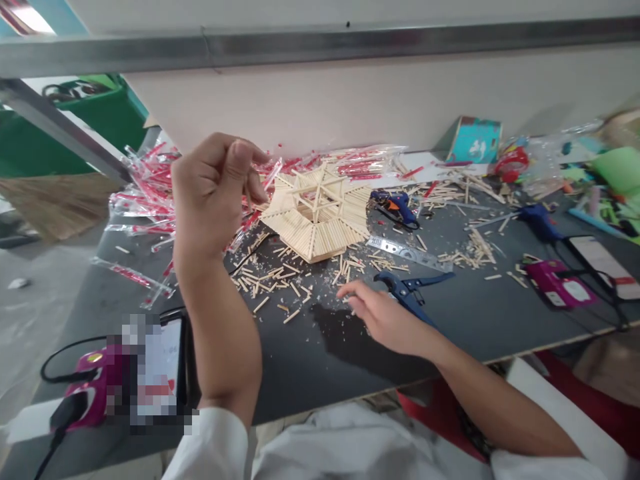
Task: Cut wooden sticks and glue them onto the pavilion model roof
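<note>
My left hand (215, 190) is raised above the table at the left of the wooden stick model (335, 227). Its fingers are curled with the thumb against them, and whatever they may hold cannot be made out. The model is star-shaped, built of thin pale sticks, with a raised lattice in its middle. Low over the table, my right hand (383, 313) has its fingers stretched out to the left and shows nothing in them. Just behind it lie blue-handled cutters (410, 290). Short cut stick pieces (270, 277) are scattered in front of the model.
Red-and-clear plastic wrappers (145, 193) pile up at the left and back. Behind the cutters are a metal ruler (407, 253) and a blue glue gun (397, 205). A second glue gun (540, 220), magenta power boxes (560, 283) and phones with cables lie toward both sides.
</note>
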### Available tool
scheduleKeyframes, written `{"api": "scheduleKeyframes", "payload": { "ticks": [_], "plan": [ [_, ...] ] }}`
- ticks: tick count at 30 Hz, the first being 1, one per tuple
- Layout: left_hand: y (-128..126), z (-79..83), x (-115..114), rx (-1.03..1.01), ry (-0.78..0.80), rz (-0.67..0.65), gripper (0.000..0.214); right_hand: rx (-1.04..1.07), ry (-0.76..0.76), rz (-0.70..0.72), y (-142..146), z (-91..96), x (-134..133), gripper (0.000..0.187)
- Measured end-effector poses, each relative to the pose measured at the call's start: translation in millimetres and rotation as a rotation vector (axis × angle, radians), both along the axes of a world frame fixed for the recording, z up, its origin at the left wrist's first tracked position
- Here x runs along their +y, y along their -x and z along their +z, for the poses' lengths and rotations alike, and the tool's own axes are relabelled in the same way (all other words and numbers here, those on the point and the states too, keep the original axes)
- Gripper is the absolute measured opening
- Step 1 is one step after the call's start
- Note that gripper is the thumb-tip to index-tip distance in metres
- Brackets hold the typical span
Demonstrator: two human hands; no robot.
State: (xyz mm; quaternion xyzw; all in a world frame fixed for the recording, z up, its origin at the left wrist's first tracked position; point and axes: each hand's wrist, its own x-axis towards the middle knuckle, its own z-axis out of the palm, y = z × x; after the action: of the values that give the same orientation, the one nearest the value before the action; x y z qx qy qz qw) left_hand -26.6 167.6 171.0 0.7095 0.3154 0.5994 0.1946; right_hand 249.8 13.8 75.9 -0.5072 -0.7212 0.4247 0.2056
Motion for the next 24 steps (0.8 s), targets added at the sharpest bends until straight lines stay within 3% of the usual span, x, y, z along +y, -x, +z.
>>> {"api": "scheduleKeyframes", "payload": {
  "ticks": [3, 6, 10, 15, 21, 24],
  "plan": [
    [-2.6, 2.8, -8.6, 0.208, 0.11, -0.019, 0.033, 0.204, 0.07, -0.235, -26.2, -10.0, -7.7, 0.027],
    [-28.3, 7.2, -29.4, 0.563, 0.098, -0.221, 0.022, 0.551, 0.175, -0.393, -30.9, -7.1, -10.5, 0.028],
    [-88.3, 4.7, -73.6, 0.913, 0.085, -0.55, 0.011, 1.008, 0.266, -0.595, -10.4, 6.1, -14.2, 0.033],
    [-138.2, -13.3, -109.5, 1.119, -0.064, -0.36, 0.017, 1.244, 0.081, -0.927, 5.1, 5.7, -21.9, 0.025],
    [-151.8, -32.5, -120.4, 1.145, -0.114, -0.25, 0.019, 1.412, 0.267, -0.939, -8.4, -8.1, -28.7, 0.015],
    [-157.2, -42.5, -124.6, 1.118, -0.157, -0.161, 0.02, 1.376, 0.315, -0.968, -17.4, -13.3, -27.9, 0.008]
  ]
}}
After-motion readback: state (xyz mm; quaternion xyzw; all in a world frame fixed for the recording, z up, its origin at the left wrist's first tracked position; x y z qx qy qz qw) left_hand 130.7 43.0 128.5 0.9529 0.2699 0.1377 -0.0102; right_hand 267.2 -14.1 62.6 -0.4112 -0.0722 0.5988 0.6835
